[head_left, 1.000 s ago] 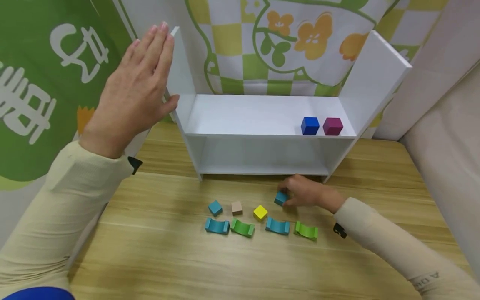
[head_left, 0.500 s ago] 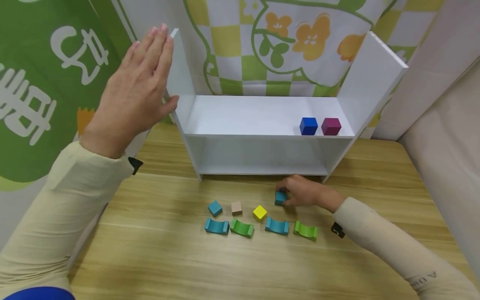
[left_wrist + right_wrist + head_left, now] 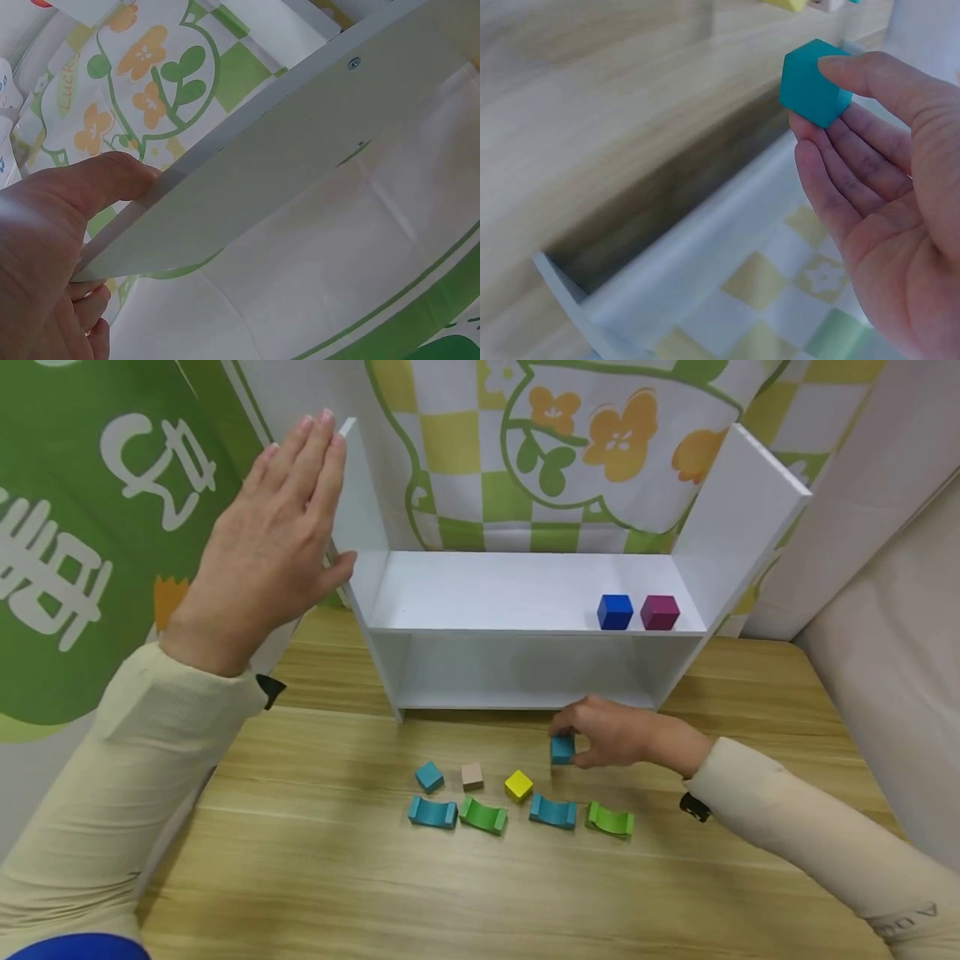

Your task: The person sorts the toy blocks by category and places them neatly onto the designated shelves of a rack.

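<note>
My right hand (image 3: 611, 732) pinches a teal cube block (image 3: 562, 750) between thumb and fingertips, just in front of the white shelf (image 3: 525, 631). The right wrist view shows the thumb over one face of the teal cube (image 3: 814, 86) and the fingers behind it. At the upper left, my left hand (image 3: 273, 539) holds the shelf's left side panel (image 3: 247, 161), thumb on one side and fingers on the other. A blue cube (image 3: 615, 612) and a magenta cube (image 3: 660, 612) sit at the right end of the upper shelf board.
On the wooden table (image 3: 465, 893) lie another teal cube (image 3: 430, 777), a beige cube (image 3: 472, 777) and a yellow cube (image 3: 518, 786). Before them is a row of curved blocks, two blue (image 3: 432, 812) and two green (image 3: 483, 816). A patterned cloth (image 3: 465, 452) hangs behind the shelf.
My right hand has lifted the teal cube slightly and moved it a little toward the shelf. The left hand keeps its place on the side panel.
</note>
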The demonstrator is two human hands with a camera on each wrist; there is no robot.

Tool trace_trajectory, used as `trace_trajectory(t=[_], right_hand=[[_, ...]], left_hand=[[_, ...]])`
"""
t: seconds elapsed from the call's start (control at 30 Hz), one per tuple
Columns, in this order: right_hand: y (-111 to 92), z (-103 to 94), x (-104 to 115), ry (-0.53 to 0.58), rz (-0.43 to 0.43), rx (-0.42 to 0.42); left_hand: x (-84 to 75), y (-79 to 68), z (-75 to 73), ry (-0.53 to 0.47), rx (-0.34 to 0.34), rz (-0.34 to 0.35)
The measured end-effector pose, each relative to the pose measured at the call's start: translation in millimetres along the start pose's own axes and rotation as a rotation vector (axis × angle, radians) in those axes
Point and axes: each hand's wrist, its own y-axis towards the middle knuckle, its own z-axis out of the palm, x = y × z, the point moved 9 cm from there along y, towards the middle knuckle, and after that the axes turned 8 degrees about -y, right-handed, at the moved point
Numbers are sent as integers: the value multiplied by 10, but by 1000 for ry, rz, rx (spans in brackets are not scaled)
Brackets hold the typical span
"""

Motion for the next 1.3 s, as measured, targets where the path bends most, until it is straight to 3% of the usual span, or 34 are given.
trace_trajectory(t=[0.23,0.7,0.93,1.3], right_hand=[[-132,-343,263,-30,-97,-22],[-360,-1104,707,-104,-126,-42],[-328,-1445,689,-125,-62,-42],[-209,-1911,515,-216,-17,-132]], left_hand=[[7,-6,0,-7,-8,6],[-2,-14,-5,-11,-9,5],[3,-12,12,-13,11,-1],[-3,-14,4,1,11,5]])
